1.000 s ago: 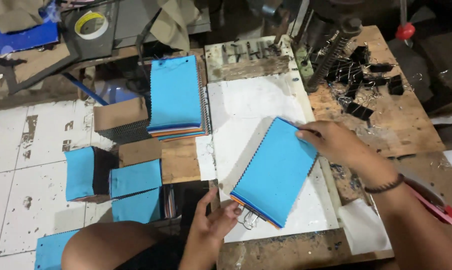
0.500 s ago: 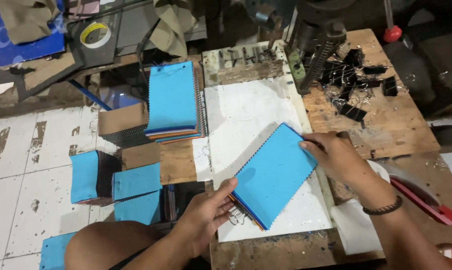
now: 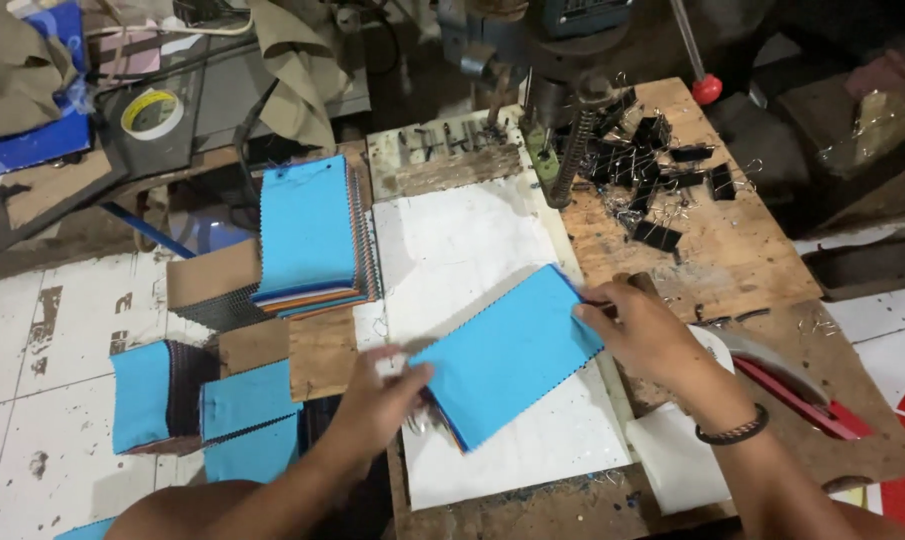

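Since the earlier frame the blue swatch bundle (image 3: pixel 507 355) has swung flatter, its long side now running nearly sideways across the white board (image 3: pixel 452 240), and the left hand (image 3: pixel 377 395) has slid onto its lower left corner. That hand looks blurred, fingers loosely curled over the bundle's edge. Up and to its left stands a taller blue-topped swatch stack (image 3: pixel 307 230). The right hand (image 3: pixel 647 335) pinches the bundle's upper right corner; beyond it lie black binder clips (image 3: pixel 662 180).
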